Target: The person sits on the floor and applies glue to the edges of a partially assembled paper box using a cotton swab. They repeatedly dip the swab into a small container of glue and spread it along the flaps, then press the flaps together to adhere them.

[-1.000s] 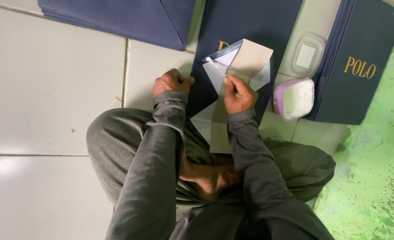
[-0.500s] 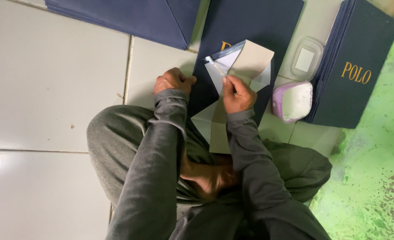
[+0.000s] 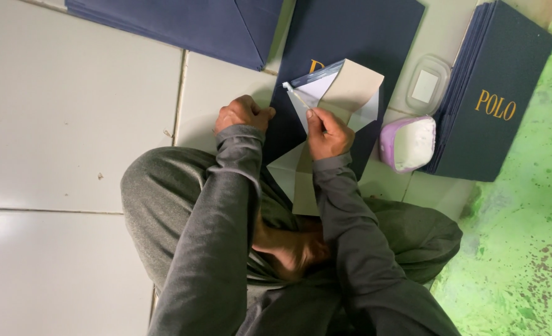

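While the person is sitting cross-legged on the white tiled floor, the right hand is pinching a thin stick whose tip is pointing toward the upper left, onto the pale flap of a folded paper bag lying just above that hand. The left hand is resting clenched at the bag's left edge, holding nothing that shows. To the right, a lilac tub of white paste is sitting beside its clear lid. Farther off, navy stacks are lying at upper left and at the right, the right one bearing gold lettering.
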